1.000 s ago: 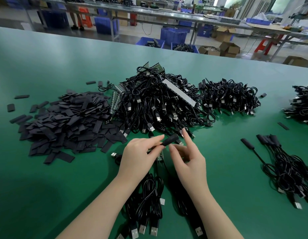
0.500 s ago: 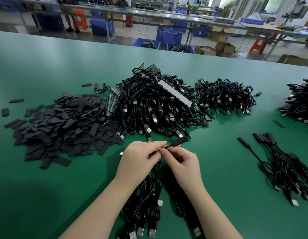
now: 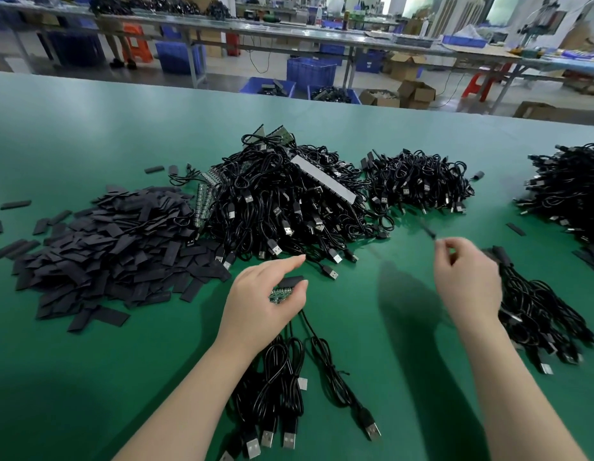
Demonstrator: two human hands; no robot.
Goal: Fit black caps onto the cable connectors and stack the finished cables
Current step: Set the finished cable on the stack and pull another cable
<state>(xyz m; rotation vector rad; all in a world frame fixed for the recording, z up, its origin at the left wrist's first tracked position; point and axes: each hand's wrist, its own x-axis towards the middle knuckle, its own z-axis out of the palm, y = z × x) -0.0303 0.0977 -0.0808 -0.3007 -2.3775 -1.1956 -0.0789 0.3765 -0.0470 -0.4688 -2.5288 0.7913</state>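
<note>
Between the two hands, on the green counter [image 3: 89, 144], lies the work. My left hand [image 3: 267, 301] curls loosely around a small green board [image 3: 280, 294] and a black cap [image 3: 290, 280]; the right hand [image 3: 465, 281], blurred, pinches a thin cable whose capped end [image 3: 428, 230] sticks up beyond the fingers [image 3: 447, 249].

The cable looks light and limp (it will likely droop), so taking hold just behind the stiff cap seems best. The caps [image 3: 99, 247] heaped at left seem soft, flat and slippery.

The finished stack [image 3: 538, 314] lies just beside the right hand. The big uncapped tangle [image 3: 282, 201] sits near, easy to snag.
</note>
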